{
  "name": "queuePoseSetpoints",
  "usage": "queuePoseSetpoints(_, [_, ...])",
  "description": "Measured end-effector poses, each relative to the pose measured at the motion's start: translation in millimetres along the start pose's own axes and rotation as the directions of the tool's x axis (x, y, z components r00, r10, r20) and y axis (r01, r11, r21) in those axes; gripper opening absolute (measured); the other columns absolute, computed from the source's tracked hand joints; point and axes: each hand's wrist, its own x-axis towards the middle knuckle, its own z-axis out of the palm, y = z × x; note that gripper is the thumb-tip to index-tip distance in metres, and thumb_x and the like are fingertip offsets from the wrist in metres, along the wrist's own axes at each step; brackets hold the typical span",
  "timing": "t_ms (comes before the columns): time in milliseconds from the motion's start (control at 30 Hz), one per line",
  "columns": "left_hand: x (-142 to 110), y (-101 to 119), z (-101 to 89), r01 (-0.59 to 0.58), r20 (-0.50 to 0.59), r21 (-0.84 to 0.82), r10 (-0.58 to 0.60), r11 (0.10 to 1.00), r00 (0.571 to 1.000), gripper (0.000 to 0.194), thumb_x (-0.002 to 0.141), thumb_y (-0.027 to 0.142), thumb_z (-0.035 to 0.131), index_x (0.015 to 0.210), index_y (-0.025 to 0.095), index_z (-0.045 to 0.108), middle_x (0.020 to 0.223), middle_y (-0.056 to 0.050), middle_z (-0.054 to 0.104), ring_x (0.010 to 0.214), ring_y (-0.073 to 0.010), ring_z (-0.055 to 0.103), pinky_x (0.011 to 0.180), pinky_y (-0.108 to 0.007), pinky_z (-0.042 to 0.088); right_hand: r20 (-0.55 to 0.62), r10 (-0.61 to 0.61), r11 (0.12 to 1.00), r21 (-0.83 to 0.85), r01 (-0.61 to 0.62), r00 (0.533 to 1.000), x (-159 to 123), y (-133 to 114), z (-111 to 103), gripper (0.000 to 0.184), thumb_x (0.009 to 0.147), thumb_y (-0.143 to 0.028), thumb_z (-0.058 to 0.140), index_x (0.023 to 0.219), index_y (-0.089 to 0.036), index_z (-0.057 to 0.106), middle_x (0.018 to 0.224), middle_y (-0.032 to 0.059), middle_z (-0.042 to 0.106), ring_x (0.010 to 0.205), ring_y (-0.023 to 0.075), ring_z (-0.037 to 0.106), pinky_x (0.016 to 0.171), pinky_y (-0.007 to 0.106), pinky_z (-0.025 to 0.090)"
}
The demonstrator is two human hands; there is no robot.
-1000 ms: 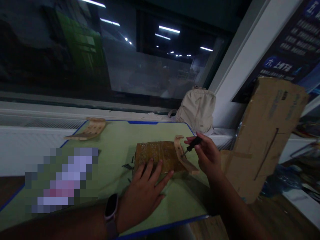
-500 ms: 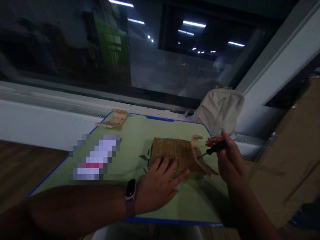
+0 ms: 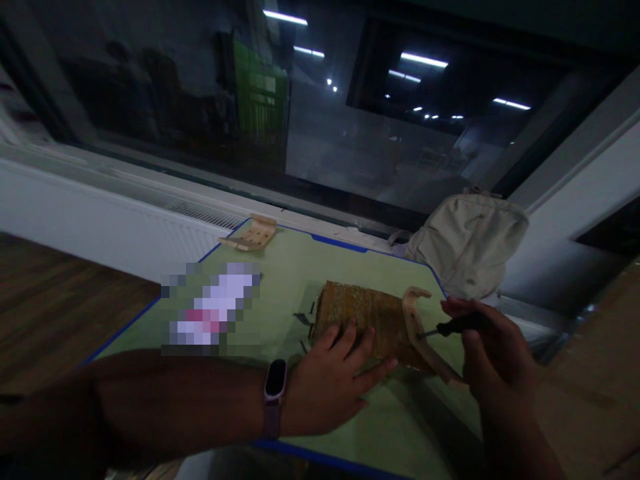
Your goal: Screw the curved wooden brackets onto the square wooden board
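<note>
My left hand (image 3: 336,380) lies flat, fingers spread, on the near edge of a brown slatted wooden panel (image 3: 364,315) that rests on a green mat (image 3: 280,287). My right hand (image 3: 495,350) is closed round the black handle of a small screwdriver (image 3: 457,325). Its tip points left into a curved pale wooden side piece (image 3: 419,328) set against the panel's right end. Several small dark screws (image 3: 303,320) lie loose on the mat just left of the panel. A watch band sits on my left wrist.
Another pale curved wooden part (image 3: 253,235) lies at the mat's far left corner. A beige backpack (image 3: 465,241) leans on the sill at the far right. A blurred-out patch (image 3: 213,308) lies on the mat's left. A dark window and white radiator ledge run behind.
The view has swung left, so the cardboard box at the right has left the picture. Both hands keep their hold on the panel and the screwdriver.
</note>
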Motion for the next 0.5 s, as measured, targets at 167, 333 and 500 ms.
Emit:
queuePoseSetpoints(167, [0.3,0.1,2.0,0.001,-0.010,-0.003,-0.001,1.000,1.000,0.074,0.094,0.058,0.060,0.157,0.031,0.032,0.155,-0.014,0.044,0.133,-0.0399,0.046,0.106,-0.052,0.026,-0.241,0.129,0.990,-0.026,-0.140,0.962,4.4,9.3,2.5,0.041,0.077,-0.037,0.081,0.113,-0.024,0.067,0.087,0.0035,0.077,0.075,0.0220,0.076,0.068,0.036,0.062])
queuePoseSetpoints(333, [0.2,0.1,1.9,0.005,-0.001,-0.018,-0.005,1.000,1.000,0.077,0.092,0.058,0.064,0.157,0.031,0.033,0.155,-0.015,0.044,0.134,-0.0400,0.045,0.107,-0.052,0.027,-0.337,0.123,0.977,-0.126,-0.174,0.934,8.0,17.3,2.9,0.045,0.069,-0.040,0.085,0.106,-0.018,0.067,0.078,0.0031,0.072,0.063,0.0192,0.071,0.056,0.030,0.056])
queuePoseSetpoints(500, [-1.2,0.3,1.1,0.011,-0.005,-0.036,-0.011,0.999,1.000,0.071,0.095,0.055,0.061,0.157,0.032,0.034,0.155,-0.016,0.043,0.134,-0.0397,0.046,0.106,-0.053,0.029,-0.474,0.159,0.985,0.014,-0.173,0.866,9.4,11.9,3.9,0.046,0.080,-0.050,0.075,0.112,-0.020,0.062,0.072,-0.0015,0.066,0.061,0.0153,0.066,0.055,0.026,0.054])
